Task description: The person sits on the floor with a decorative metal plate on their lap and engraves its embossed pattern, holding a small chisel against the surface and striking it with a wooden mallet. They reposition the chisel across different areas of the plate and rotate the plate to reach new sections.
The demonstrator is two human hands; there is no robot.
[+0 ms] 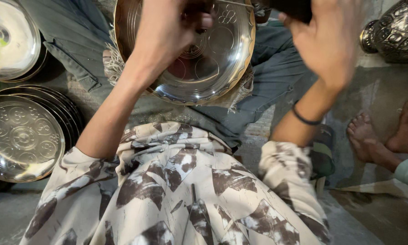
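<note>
Both hands work at one round, shiny embossed steel plate on the lap: left hand fingers press inside its bowl, right hand clenches a dark tool beside its rim; stiff, slippery, probably best gripped by the rim.

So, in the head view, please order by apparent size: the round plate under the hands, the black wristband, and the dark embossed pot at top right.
1. Round plate, clearly largest.
2. Embossed pot; cut by the picture edge, so its full size is unsure.
3. Black wristband on the right wrist, smallest.
</note>
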